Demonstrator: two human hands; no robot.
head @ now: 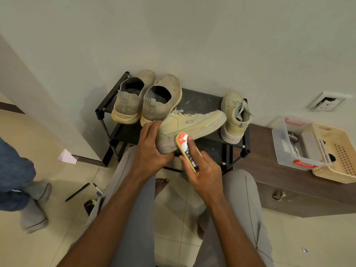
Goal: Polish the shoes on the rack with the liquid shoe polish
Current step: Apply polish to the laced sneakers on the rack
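The black shoe rack stood against the wall, carrying a pair of slip-on shoes at its back-left corner, heels toward the person, and one laced sneaker upright at its right edge.

Its mate, the held sneaker, hung just above the rack's front edge, tipped on its side. Its long axis ran left to right, toe toward the right-hand shoe and heel toward the person's left. It looked light, with a soft suede-like upper and a stiffer rubber sole, so a hold at the heel and sole seemed the firmer choice, since the upper would probably dent under pressure.

The left hand was curled round that heel end, thumb over the top and fingers wrapped underneath.

The right hand gripped the liquid shoe polish, a slim plastic bottle, likely light and slightly squeezable, its forefinger laid along the body. The bottle slanted up and left, its red applicator end against the sneaker's sole edge near the heel.
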